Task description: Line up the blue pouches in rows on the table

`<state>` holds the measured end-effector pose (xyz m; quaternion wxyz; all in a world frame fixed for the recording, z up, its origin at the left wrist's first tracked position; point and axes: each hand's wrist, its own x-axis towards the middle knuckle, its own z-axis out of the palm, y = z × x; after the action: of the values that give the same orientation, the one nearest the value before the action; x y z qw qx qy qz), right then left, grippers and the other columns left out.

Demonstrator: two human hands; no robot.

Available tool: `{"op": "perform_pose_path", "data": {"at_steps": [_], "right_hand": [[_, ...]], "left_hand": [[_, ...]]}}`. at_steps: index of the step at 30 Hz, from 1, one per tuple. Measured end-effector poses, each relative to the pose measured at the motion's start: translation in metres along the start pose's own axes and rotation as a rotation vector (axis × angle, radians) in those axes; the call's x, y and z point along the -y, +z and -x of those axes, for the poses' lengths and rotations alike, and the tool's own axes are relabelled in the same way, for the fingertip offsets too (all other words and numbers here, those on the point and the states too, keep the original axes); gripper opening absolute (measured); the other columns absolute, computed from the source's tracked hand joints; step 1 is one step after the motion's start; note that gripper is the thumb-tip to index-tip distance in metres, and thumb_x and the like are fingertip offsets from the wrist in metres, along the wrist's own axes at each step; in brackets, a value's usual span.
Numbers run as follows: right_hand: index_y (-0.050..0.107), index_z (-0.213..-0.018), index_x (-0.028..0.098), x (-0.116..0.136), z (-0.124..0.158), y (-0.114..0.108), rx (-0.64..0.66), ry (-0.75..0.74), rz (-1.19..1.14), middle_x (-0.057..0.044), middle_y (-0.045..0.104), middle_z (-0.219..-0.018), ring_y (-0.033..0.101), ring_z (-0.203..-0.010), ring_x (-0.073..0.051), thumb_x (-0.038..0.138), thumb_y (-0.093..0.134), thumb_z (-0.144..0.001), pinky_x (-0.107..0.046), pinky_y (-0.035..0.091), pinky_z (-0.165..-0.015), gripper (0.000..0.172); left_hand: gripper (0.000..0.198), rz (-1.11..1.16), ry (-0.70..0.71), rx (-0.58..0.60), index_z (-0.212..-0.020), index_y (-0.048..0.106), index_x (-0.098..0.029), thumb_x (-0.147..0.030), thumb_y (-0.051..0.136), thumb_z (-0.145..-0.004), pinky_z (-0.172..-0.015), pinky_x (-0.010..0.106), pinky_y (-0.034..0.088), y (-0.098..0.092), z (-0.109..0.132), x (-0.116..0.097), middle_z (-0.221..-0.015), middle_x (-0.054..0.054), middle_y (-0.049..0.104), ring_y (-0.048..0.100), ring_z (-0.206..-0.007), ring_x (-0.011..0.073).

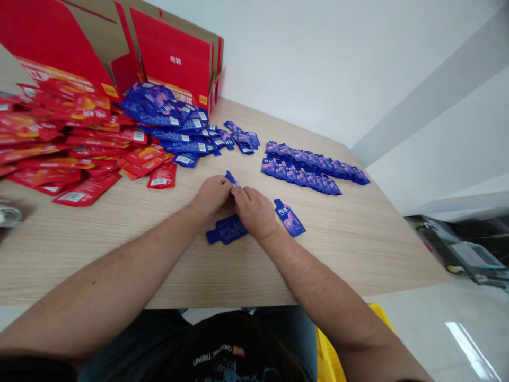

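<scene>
My left hand (212, 196) and my right hand (254, 211) meet at the middle of the wooden table (119, 249), fingers pinched together on a small blue pouch (233, 179) whose top corner sticks out above them. Another blue pouch (227, 230) lies flat under my hands, partly covered. A third blue pouch (290, 218) lies just right of my right hand.
Two overlapping rows of blue pouches (314, 167) lie at the right rear. A loose heap of blue pouches (170, 116) and a heap of red pouches (59, 143) fill the left rear, before open red cartons (175, 63). A yellow crate (330, 350) stands below the table edge.
</scene>
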<state>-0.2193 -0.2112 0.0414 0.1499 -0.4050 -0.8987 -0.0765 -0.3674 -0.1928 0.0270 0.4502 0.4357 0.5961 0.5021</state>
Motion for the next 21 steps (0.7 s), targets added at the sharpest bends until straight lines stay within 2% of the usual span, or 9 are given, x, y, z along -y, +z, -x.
{"op": "perform_pose_path", "data": {"at_steps": [2, 6, 8, 11, 14, 18, 21], "right_hand": [[0.066, -0.126, 0.018, -0.003, 0.001, -0.003, -0.055, 0.046, -0.074, -0.012, 0.07, -0.107, 0.062, -0.103, -0.025, 0.023, 0.049, -0.103, -0.034, 0.05, -0.093, 0.029], [0.066, -0.126, 0.013, -0.025, 0.005, -0.013, -0.24, 0.262, -0.238, -0.018, 0.064, -0.121, 0.059, -0.116, -0.028, 0.029, 0.058, -0.098, -0.039, 0.049, -0.101, 0.033], [0.068, -0.119, 0.015, -0.04, 0.008, -0.016, -0.257, 0.353, -0.341, -0.017, 0.066, -0.118, 0.06, -0.114, -0.027, 0.029, 0.059, -0.096, -0.04, 0.049, -0.1, 0.029], [0.07, -0.099, 0.019, -0.056, 0.017, -0.016, -0.105, 0.465, -0.592, -0.006, 0.07, -0.086, 0.065, -0.083, -0.021, 0.032, 0.055, -0.097, -0.034, 0.052, -0.079, 0.02], [0.066, -0.093, 0.021, -0.059, 0.03, -0.014, 0.018, 0.576, -0.878, 0.004, 0.059, -0.06, 0.055, -0.054, -0.014, 0.04, 0.054, -0.096, -0.026, 0.045, -0.056, 0.023], [0.061, -0.091, 0.022, -0.062, 0.05, -0.016, -0.001, 0.676, -1.117, 0.007, 0.055, -0.054, 0.046, -0.043, -0.011, 0.048, 0.06, -0.09, -0.022, 0.036, -0.043, 0.026], [0.058, -0.089, 0.022, -0.085, 0.071, -0.027, -0.058, 0.759, -1.151, 0.006, 0.058, -0.056, 0.05, -0.042, -0.011, 0.051, 0.066, -0.086, -0.022, 0.039, -0.043, 0.03]], "left_hand": [[0.008, 0.056, 0.009, 0.015, -0.073, 0.056, -0.02, -0.025, 0.062, -0.074, -0.051, 0.024, 0.052, 0.0, 0.001, -0.002, -0.065, 0.0, 0.062, 0.061, -0.059, 0.0162], [0.013, 0.279, 0.089, 0.107, -0.08, 0.049, -0.022, -0.029, 0.06, -0.078, -0.05, 0.027, 0.057, 0.002, 0.006, -0.011, -0.073, -0.002, 0.062, 0.066, -0.065, 0.0174], [0.018, 0.348, 0.122, 0.149, -0.08, 0.045, -0.023, -0.03, 0.061, -0.079, -0.05, 0.029, 0.06, 0.003, 0.009, -0.015, -0.071, -0.004, 0.06, 0.065, -0.062, 0.0163], [0.02, 0.402, 0.126, 0.191, -0.08, 0.043, -0.023, -0.03, 0.062, -0.079, -0.05, 0.032, 0.06, 0.005, 0.013, -0.017, -0.067, -0.006, 0.056, 0.062, -0.056, 0.0149], [0.02, 0.403, 0.113, 0.226, -0.081, 0.045, -0.022, -0.032, 0.063, -0.079, -0.052, 0.032, 0.06, 0.007, 0.018, -0.018, -0.067, -0.006, 0.058, 0.062, -0.056, 0.0149], [0.02, 0.274, 0.123, 0.273, -0.082, 0.05, -0.021, -0.033, 0.065, -0.079, -0.055, 0.03, 0.06, 0.008, 0.025, -0.018, -0.07, -0.003, 0.063, 0.067, -0.061, 0.0161], [0.017, 0.148, 0.161, 0.25, -0.09, 0.055, -0.02, -0.03, 0.064, -0.08, -0.056, 0.028, 0.059, 0.008, 0.027, -0.018, -0.085, 0.001, 0.071, 0.07, -0.065, 0.0158]]}}
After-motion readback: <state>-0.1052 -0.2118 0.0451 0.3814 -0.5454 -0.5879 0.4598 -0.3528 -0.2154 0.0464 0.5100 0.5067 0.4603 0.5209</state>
